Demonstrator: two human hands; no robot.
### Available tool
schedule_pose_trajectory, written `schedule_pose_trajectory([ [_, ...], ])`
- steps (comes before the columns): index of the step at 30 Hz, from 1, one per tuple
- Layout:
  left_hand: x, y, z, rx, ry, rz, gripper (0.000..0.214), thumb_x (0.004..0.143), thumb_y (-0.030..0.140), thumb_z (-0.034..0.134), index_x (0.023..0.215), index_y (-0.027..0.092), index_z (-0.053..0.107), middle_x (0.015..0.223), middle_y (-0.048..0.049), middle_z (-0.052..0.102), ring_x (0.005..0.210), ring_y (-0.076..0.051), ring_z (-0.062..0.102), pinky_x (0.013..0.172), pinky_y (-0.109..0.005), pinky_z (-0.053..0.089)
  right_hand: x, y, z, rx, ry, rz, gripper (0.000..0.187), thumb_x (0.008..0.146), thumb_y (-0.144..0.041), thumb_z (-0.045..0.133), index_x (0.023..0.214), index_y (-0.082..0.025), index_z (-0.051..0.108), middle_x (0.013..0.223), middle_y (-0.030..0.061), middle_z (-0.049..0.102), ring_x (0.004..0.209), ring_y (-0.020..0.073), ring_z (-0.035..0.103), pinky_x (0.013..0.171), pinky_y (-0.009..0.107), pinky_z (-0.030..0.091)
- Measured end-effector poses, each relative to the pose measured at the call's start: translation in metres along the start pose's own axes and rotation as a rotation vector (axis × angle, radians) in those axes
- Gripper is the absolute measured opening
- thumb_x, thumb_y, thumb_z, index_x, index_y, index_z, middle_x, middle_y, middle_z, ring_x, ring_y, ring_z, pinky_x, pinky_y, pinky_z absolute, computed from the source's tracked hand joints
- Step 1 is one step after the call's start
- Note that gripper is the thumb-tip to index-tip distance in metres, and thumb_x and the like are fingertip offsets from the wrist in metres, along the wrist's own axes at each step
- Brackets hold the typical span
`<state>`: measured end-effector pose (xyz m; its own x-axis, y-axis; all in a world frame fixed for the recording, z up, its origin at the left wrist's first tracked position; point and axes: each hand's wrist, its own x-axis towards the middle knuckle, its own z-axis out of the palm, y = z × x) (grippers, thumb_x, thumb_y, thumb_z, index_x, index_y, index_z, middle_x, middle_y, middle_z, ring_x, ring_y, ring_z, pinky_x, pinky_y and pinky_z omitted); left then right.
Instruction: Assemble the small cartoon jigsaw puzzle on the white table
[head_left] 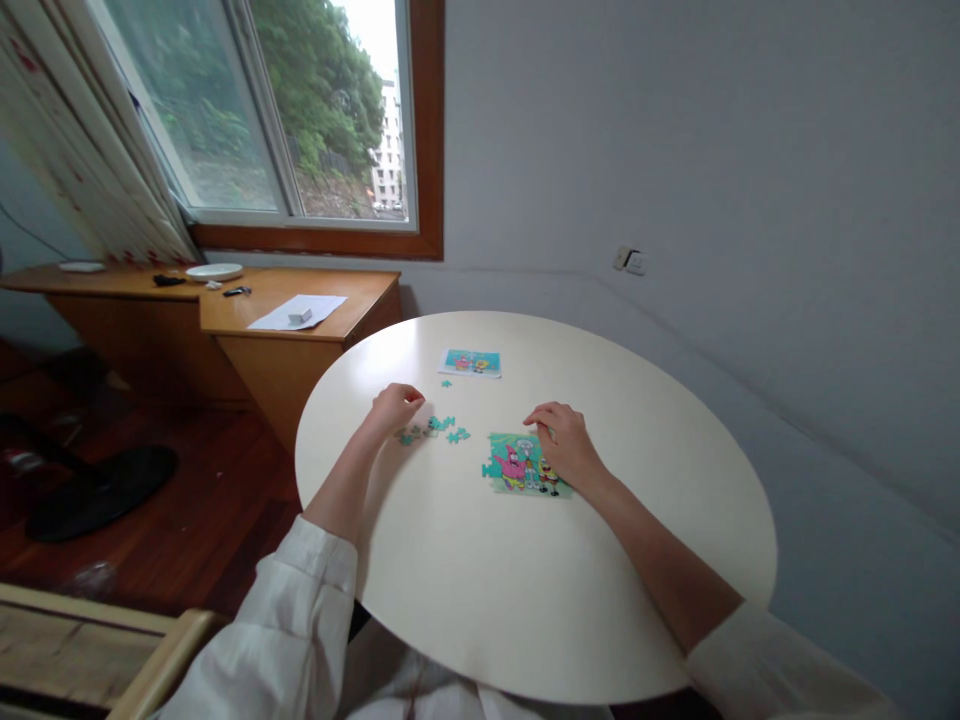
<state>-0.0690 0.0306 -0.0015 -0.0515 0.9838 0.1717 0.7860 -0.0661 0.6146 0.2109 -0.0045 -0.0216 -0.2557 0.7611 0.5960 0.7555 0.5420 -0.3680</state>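
Observation:
A partly assembled cartoon jigsaw puzzle [517, 465] lies on the round cream table [540, 600]. My right hand [566, 440] rests on its right side, fingers curled and pinched at the puzzle's top edge. My left hand [394, 408] is curled closed over several loose teal puzzle pieces [442, 430] scattered to the left of the puzzle. What the fingers of either hand pinch is too small to see. A small reference picture card [471, 362] lies farther back on the table.
A wooden desk [300, 345] stands to the left under the window, with a sheet of paper [298, 312], a white dish [214, 271] and small dark items. A black fan base [101, 490] sits on the wooden floor. Grey wall at right.

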Motion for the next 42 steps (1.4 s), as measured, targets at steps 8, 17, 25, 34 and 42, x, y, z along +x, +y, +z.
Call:
schedule_pose_trajectory([
  [8,-0.011,0.013,-0.002,0.141,-0.265,0.008,0.027,0.061,0.033,0.064,0.083,0.018,0.067,0.079,-0.0027,0.066,0.071,-0.018,0.058,0.073,-0.030,0.039,0.001,0.012,-0.006,0.019,0.076,0.041,0.024,0.074,-0.008,0.040,0.071,-0.019,0.062,0.081,0.0047,0.061,0.080,0.0183,0.053,0.075,0.034,0.036],
  [17,-0.011,0.016,0.001,0.184,-0.311,-0.006,0.022,0.065,0.024,0.060,0.086,0.019,0.065,0.076,-0.0010,0.066,0.073,-0.017,0.059,0.074,-0.029,0.039,0.002,0.015,-0.005,0.067,0.069,0.043,0.024,0.073,-0.008,0.040,0.069,-0.019,0.061,0.079,0.0049,0.060,0.080,0.0185,0.053,0.076,0.035,0.039],
  [25,-0.009,0.012,0.004,0.097,-0.267,0.034,0.020,0.062,0.015,0.059,0.081,0.017,0.060,0.074,-0.0006,0.063,0.063,-0.013,0.056,0.060,-0.023,0.041,0.001,0.017,-0.005,0.095,0.064,0.041,0.024,0.072,-0.009,0.040,0.070,-0.019,0.060,0.079,0.0048,0.060,0.081,0.0183,0.052,0.077,0.035,0.041],
  [34,-0.008,0.012,0.005,-0.146,-0.248,0.093,0.005,0.063,0.011,0.054,0.067,0.013,0.055,0.059,0.0009,0.054,0.049,-0.008,0.047,0.047,-0.019,0.036,0.001,0.017,-0.005,0.120,0.063,0.044,0.023,0.072,-0.009,0.040,0.070,-0.020,0.060,0.077,0.0040,0.060,0.079,0.0176,0.053,0.075,0.034,0.042],
  [42,-0.006,0.012,0.009,-0.339,-0.215,0.122,0.009,0.064,0.015,0.054,0.071,0.013,0.059,0.057,0.0006,0.056,0.052,-0.010,0.050,0.049,-0.021,0.037,0.001,0.019,-0.004,0.127,0.059,0.051,0.023,0.072,-0.009,0.040,0.071,-0.019,0.060,0.078,0.0043,0.060,0.078,0.0172,0.053,0.072,0.033,0.043],
])
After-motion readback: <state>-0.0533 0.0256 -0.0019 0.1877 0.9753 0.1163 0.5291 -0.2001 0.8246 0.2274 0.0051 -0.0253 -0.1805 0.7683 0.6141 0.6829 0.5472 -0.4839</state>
